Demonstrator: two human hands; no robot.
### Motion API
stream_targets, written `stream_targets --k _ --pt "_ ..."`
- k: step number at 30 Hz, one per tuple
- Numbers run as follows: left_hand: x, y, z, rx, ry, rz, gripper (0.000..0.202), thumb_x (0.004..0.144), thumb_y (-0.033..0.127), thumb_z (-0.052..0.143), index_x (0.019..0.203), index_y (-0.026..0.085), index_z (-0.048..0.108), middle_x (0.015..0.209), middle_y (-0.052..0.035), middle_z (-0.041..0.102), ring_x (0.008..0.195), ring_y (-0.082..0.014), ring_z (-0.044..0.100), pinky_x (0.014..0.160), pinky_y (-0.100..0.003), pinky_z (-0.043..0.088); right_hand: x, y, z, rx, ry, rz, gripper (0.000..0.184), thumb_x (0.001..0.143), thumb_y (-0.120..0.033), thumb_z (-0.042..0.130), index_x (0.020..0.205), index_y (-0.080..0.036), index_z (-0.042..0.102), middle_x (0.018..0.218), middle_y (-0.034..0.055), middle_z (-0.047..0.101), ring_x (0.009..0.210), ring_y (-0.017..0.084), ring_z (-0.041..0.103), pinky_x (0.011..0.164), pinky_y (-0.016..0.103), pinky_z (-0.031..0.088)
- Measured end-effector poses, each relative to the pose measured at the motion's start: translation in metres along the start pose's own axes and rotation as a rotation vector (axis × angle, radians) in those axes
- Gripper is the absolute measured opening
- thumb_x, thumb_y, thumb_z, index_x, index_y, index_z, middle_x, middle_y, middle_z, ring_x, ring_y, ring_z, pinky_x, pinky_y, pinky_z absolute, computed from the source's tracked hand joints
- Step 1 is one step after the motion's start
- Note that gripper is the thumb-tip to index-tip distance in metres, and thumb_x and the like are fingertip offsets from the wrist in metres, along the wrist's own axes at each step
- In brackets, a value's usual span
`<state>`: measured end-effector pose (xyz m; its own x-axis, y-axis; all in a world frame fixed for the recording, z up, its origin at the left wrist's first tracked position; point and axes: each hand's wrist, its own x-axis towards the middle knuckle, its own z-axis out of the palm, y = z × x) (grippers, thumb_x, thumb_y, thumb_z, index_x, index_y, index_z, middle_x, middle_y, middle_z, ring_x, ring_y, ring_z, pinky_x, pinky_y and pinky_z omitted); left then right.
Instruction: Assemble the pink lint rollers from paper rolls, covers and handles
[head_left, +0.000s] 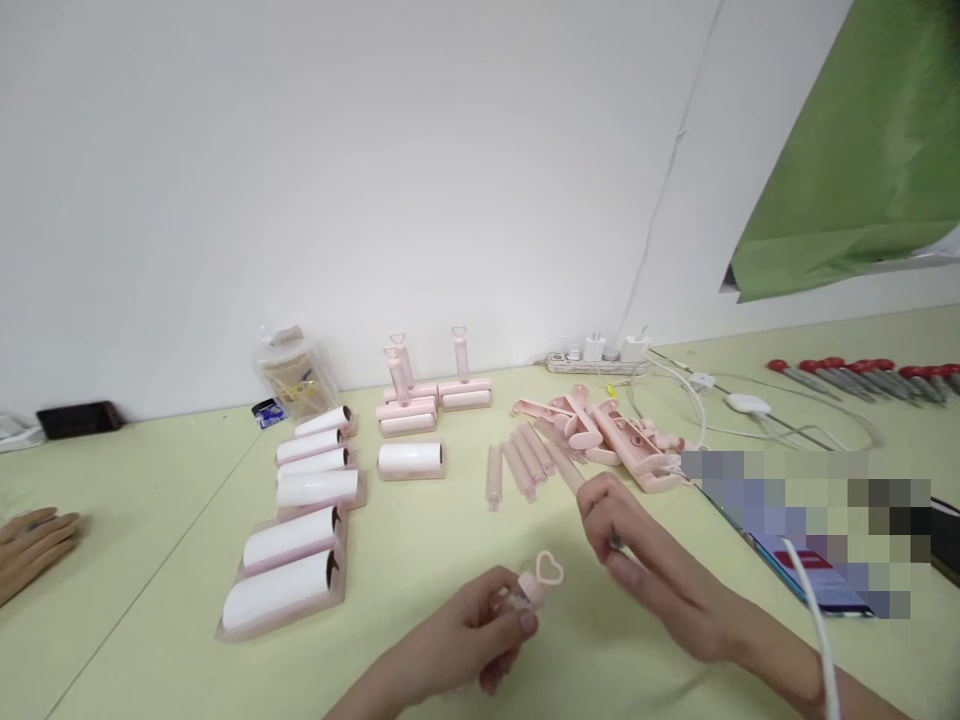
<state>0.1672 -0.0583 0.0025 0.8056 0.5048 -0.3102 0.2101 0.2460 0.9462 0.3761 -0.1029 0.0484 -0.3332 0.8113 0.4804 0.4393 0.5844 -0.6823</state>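
Note:
My left hand (491, 625) is closed around a pale pink heart-loop end piece (550, 570), and some clear plastic shows between the fingers below its collar. To its right, my right hand (649, 560) is closed on a translucent pink tube (571, 474) that sticks out up and to the left; a glassy bit shows under the curled fingers. Beyond both hands lie several loose clear pink tubes (521, 470). Pink plastic roller frames (626, 445) and small pink parts are heaped behind the right hand.
White lint rolls (281, 590) in wrap line the left side, and another roll (411, 460) lies mid-table. Finished-looking pink lint rollers (461, 370) stand by the wall. A power strip (596, 362), cables, a phone (814, 575) and red-ended tools (870, 375) occupy the right. Another person's hand (34, 545) is far left.

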Motion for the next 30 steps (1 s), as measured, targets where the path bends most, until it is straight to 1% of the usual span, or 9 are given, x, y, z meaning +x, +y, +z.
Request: stream_targets --k 4,7,11,15,20,23,27,29,30 --pt "-0.004 -0.002 0.000 0.134 0.113 -0.002 0.031 0.078 0.043 0.052 0.093 0.019 0.042 0.061 0.0076 0.049 0.040 -0.0033 0.041 0.037 -0.015 0.032 0.000 -0.004 0.008 0.702 0.165 0.115 0.028 0.093 -0.039 0.021 0.073 -0.021 0.031 0.076 -0.0016 0.032 0.055 0.010 0.035 0.057 0.027 0.033" --pt "-0.007 0.003 0.004 0.172 0.113 -0.017 0.024 0.078 0.036 0.054 0.092 0.020 0.044 0.060 0.0089 0.045 0.040 -0.0024 0.035 0.034 -0.012 0.031 -0.001 -0.005 0.023 0.910 0.161 0.105 0.030 0.092 -0.044 0.023 0.073 -0.021 0.031 0.075 -0.0022 0.032 0.056 0.009 0.035 0.059 0.027 0.034" --pt "-0.009 0.007 0.011 0.139 0.053 -0.060 0.019 0.079 0.032 0.051 0.093 0.021 0.043 0.058 0.0101 0.040 0.036 -0.0013 0.031 0.029 -0.010 0.028 -0.006 -0.003 0.030 0.663 -0.016 0.065 0.025 0.092 -0.042 0.025 0.080 -0.023 0.036 0.083 0.0001 0.035 0.068 0.012 0.042 0.067 0.030 0.038" --pt "-0.009 0.005 0.010 0.108 0.036 -0.087 0.019 0.081 0.034 0.049 0.093 0.021 0.041 0.055 0.0113 0.039 0.031 -0.0007 0.028 0.026 -0.011 0.026 -0.006 -0.006 0.019 0.278 -0.191 0.062 0.022 0.093 -0.037 0.023 0.085 -0.023 0.038 0.094 0.0048 0.037 0.090 0.017 0.042 0.078 0.034 0.039" --pt "-0.009 0.001 0.010 0.086 0.038 -0.061 0.020 0.082 0.038 0.047 0.091 0.021 0.041 0.053 0.0116 0.037 0.030 -0.0006 0.028 0.026 -0.011 0.023 0.000 -0.017 0.017 0.077 -0.359 -0.014 0.011 0.089 -0.020 0.033 0.081 -0.021 0.040 0.090 0.0044 0.042 0.072 0.012 0.044 0.063 0.024 0.042" --pt "-0.009 0.003 0.016 0.129 0.096 -0.056 0.022 0.081 0.039 0.048 0.090 0.020 0.041 0.055 0.0116 0.036 0.031 -0.0004 0.029 0.026 -0.011 0.025 -0.003 -0.015 0.025 0.062 -0.258 -0.020 0.014 0.089 -0.019 0.033 0.078 -0.021 0.041 0.084 0.0035 0.042 0.071 0.012 0.043 0.060 0.023 0.041" --pt "-0.008 0.006 0.022 0.072 0.143 -0.057 0.026 0.079 0.040 0.051 0.091 0.021 0.039 0.054 0.0122 0.035 0.030 -0.0006 0.029 0.025 -0.011 0.022 -0.007 -0.003 0.025 0.257 0.144 -0.084 0.023 0.094 -0.034 0.023 0.083 -0.023 0.040 0.076 0.0004 0.041 0.068 0.013 0.047 0.062 0.027 0.042" --pt "-0.009 0.006 0.022 0.027 0.164 -0.006 0.029 0.078 0.043 0.053 0.089 0.021 0.039 0.053 0.0127 0.033 0.031 -0.0002 0.027 0.026 -0.010 0.023 -0.006 0.004 0.018 0.222 0.295 0.029 0.025 0.094 -0.036 0.023 0.087 -0.024 0.043 0.069 -0.0016 0.040 0.060 0.012 0.046 0.058 0.026 0.040" --pt "-0.009 0.005 0.021 -0.002 0.166 0.035 0.030 0.077 0.044 0.054 0.089 0.021 0.039 0.052 0.0128 0.033 0.031 0.0001 0.026 0.027 -0.010 0.023 -0.005 0.007 0.014 0.148 0.294 0.124 0.025 0.094 -0.036 0.025 0.088 -0.023 0.046 0.069 -0.0014 0.042 0.059 0.012 0.046 0.058 0.025 0.039"
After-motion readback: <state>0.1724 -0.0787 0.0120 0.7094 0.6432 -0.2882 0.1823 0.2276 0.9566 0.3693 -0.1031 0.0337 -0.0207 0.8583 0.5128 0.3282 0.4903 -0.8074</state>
